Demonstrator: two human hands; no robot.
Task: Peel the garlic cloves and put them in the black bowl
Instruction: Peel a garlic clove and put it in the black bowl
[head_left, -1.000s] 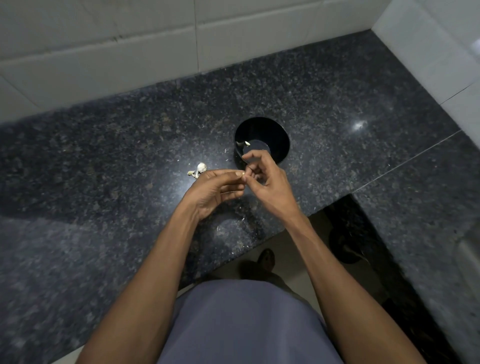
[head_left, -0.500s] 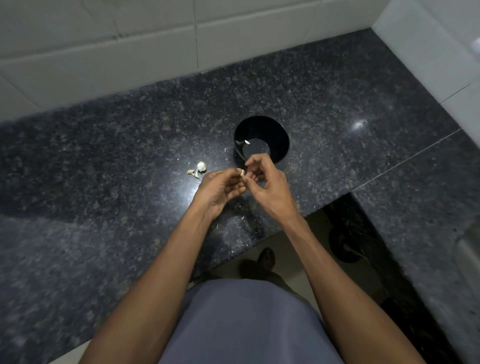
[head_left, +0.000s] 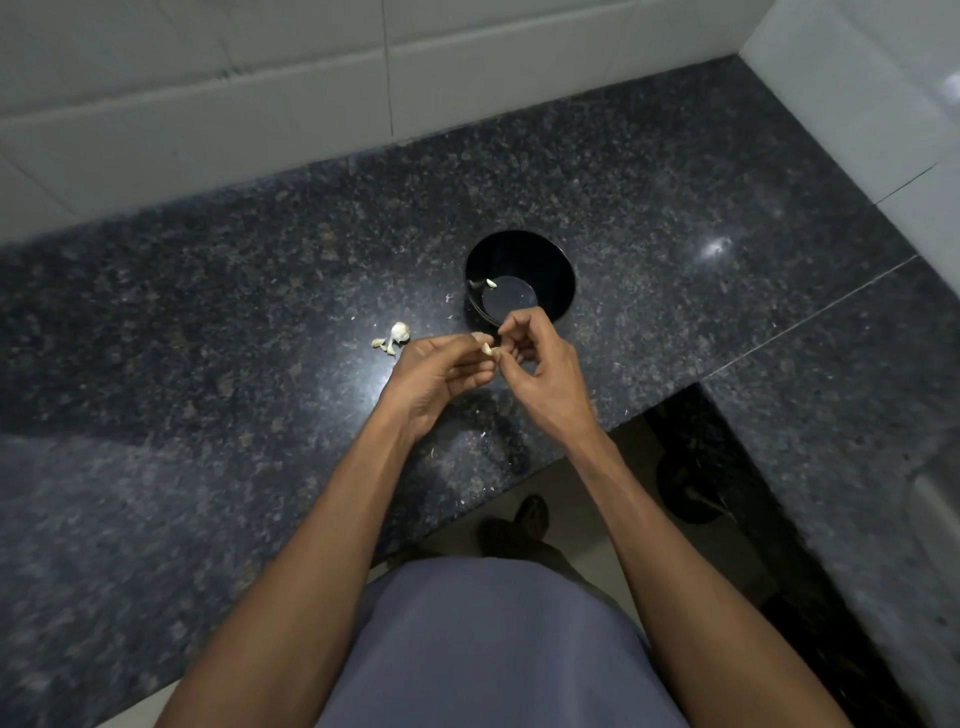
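A pale garlic clove (head_left: 488, 349) is pinched between the fingertips of my left hand (head_left: 436, 376) and my right hand (head_left: 540, 371), just in front of the black bowl (head_left: 558, 262). Both hands meet at the clove above the dark granite counter (head_left: 208, 338). Inside the bowl, near its left wall, lies a peeled clove (head_left: 490, 283). Left of my hands, a small garlic piece with loose skins (head_left: 395, 336) rests on the counter.
White tiled walls (head_left: 260, 93) close the counter at the back and on the right. The counter's front edge runs under my wrists, with floor and a shoe (head_left: 530, 519) below. Small skin flakes (head_left: 449, 298) dot the counter by the bowl.
Both hands stayed together at the clove, with the fingers shifting slightly around it. The bowl and the garlic pieces on the counter have not moved.
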